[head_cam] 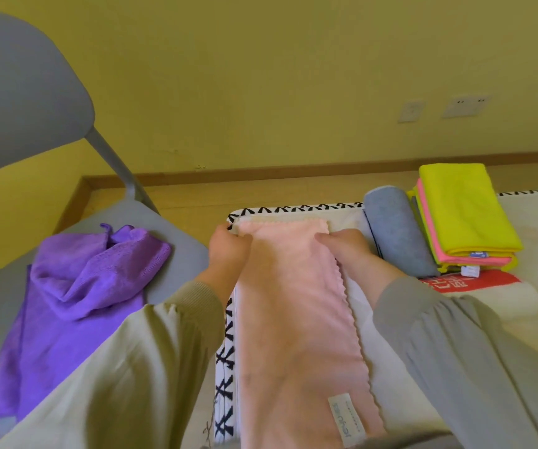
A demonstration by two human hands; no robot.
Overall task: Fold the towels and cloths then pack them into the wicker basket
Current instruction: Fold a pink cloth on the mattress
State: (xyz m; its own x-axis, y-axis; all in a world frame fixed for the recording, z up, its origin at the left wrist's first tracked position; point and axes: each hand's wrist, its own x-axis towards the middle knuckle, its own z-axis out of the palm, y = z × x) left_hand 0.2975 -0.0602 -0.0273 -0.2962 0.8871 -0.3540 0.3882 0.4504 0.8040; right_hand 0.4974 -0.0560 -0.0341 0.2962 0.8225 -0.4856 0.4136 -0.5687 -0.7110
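One pink towel [296,319], two hands [228,251] [347,251]

Both arms reach forward toward 12 o'clock, wrists nearly straight. The left hand [228,251] comes in from 7 o'clock, back of the hand up, fingers curled down to pinch the far corner of the pink towel [293,303]. The right hand [345,251] comes in from 4 o'clock at the same height, knuckles up. Its fingertips are hidden under the palm, so it only seems to grip the towel's far edge. The two hands are apart, at 9 and 3 o'clock.
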